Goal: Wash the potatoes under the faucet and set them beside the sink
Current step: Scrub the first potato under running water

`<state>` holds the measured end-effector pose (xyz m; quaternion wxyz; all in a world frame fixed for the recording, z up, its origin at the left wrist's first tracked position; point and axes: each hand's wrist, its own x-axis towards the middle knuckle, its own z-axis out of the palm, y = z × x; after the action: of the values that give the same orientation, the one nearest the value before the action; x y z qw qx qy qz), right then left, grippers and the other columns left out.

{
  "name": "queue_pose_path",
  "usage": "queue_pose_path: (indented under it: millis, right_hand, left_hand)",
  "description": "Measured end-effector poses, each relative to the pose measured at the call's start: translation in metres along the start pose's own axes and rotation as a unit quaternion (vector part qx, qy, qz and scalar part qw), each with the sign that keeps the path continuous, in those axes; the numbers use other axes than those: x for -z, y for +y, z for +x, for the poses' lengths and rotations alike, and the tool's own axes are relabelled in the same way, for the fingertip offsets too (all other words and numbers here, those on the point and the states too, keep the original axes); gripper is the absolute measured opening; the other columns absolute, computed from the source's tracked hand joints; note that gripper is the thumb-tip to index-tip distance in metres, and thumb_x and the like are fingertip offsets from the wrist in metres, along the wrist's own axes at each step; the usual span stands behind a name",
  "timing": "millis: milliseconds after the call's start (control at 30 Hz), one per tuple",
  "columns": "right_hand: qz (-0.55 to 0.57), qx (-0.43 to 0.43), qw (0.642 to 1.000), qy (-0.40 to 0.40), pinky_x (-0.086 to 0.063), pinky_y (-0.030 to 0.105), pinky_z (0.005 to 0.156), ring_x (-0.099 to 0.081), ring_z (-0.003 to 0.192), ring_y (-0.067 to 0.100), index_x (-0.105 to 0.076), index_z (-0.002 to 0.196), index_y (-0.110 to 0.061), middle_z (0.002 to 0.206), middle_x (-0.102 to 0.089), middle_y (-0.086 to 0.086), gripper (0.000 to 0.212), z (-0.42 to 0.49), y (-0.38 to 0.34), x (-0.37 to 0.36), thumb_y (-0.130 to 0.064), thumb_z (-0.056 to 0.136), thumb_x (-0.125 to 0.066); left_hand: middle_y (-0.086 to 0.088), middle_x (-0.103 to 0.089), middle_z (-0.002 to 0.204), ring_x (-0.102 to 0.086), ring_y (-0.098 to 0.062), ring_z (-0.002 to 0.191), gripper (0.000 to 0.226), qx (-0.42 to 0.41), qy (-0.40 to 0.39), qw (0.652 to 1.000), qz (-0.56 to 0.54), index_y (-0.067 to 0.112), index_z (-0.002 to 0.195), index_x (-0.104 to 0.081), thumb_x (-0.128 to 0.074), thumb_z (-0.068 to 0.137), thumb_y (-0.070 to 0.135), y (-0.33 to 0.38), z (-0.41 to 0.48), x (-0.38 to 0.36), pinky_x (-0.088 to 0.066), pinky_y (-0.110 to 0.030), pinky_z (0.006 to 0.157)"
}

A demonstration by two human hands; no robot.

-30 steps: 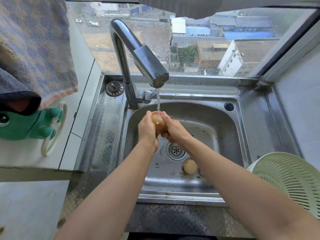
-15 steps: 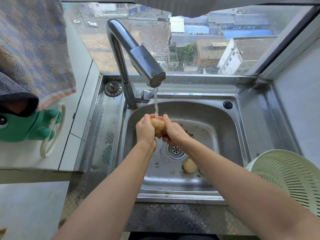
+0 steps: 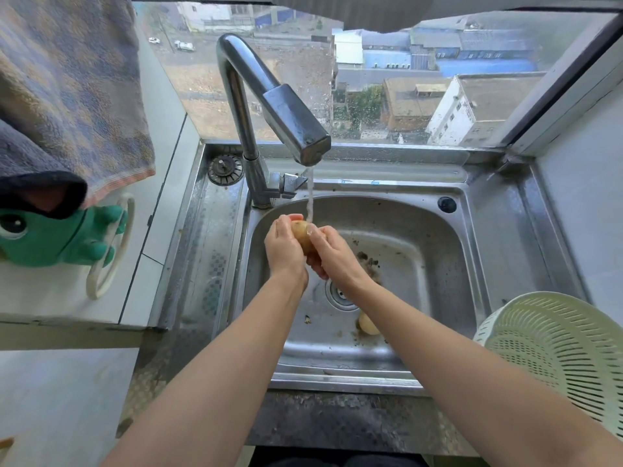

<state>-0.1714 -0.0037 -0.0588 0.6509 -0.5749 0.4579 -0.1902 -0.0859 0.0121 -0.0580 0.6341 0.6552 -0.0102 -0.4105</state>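
A yellowish potato (image 3: pixel 301 234) is held between both hands under the running stream from the steel faucet (image 3: pixel 290 122). My left hand (image 3: pixel 285 249) cups its left side and my right hand (image 3: pixel 332 254) presses its right side, thumb on top. A second potato (image 3: pixel 367 324) lies on the floor of the steel sink (image 3: pixel 438 264), just right of the drain (image 3: pixel 338 295), partly hidden by my right forearm. Bits of dirt lie in the basin behind my right hand.
A pale green plastic colander (image 3: pixel 559 352) stands on the counter at the right of the sink. A drain plug (image 3: pixel 225 169) rests on the left drainboard. A towel (image 3: pixel 67 92) and a green frog-shaped hook (image 3: pixel 57 237) hang at the left wall.
Both hands have kept the potato under the stream and turned it slightly; my right thumb now lies over its top. The second potato has stayed put.
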Motion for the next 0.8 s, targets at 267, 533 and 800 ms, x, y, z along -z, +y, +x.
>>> queue_pose_path:
  millis: [267, 533, 800]
  right_hand:
    - [-0.061, -0.047, 0.997, 0.011, -0.041, 0.028, 0.053, -0.046, 0.053, 0.012, -0.055, 0.093, -0.009, 0.065, -0.053, 0.001, 0.05, 0.013, -0.003, 0.008, -0.054, 0.098, -0.036]
    - [-0.022, -0.097, 0.994, 0.045, -0.032, 0.024, 0.049, -0.04, 0.052, 0.011, -0.048, 0.081, -0.014, 0.065, -0.049, 0.001, 0.046, 0.012, -0.012, 0.003, -0.058, 0.094, -0.045]
    - [0.009, -0.115, 0.993, -0.022, -0.027, 0.021, 0.044, -0.03, 0.046, 0.008, -0.045, 0.082, -0.014, 0.058, -0.038, -0.002, 0.049, 0.007, -0.015, 0.009, -0.062, 0.09, -0.05]
  left_hand:
    - [-0.009, -0.056, 0.084, -0.055, -0.018, 0.074, 0.032, 0.027, -0.022, 0.998, -0.051, 0.013, 0.089, -0.057, -0.033, 0.105, 0.028, -0.007, -0.007, 0.001, -0.05, -0.028, 0.058]
    - [-0.009, -0.057, 0.084, -0.055, -0.02, 0.075, 0.03, 0.004, -0.027, 0.999, -0.017, 0.015, 0.085, -0.057, -0.034, 0.103, 0.023, -0.005, -0.002, -0.002, -0.048, -0.031, 0.059]
    - [-0.008, -0.055, 0.079, -0.054, -0.02, 0.073, 0.03, 0.011, -0.04, 0.999, -0.016, 0.014, 0.083, -0.057, -0.033, 0.102, 0.021, -0.009, 0.001, 0.001, -0.049, -0.033, 0.063]
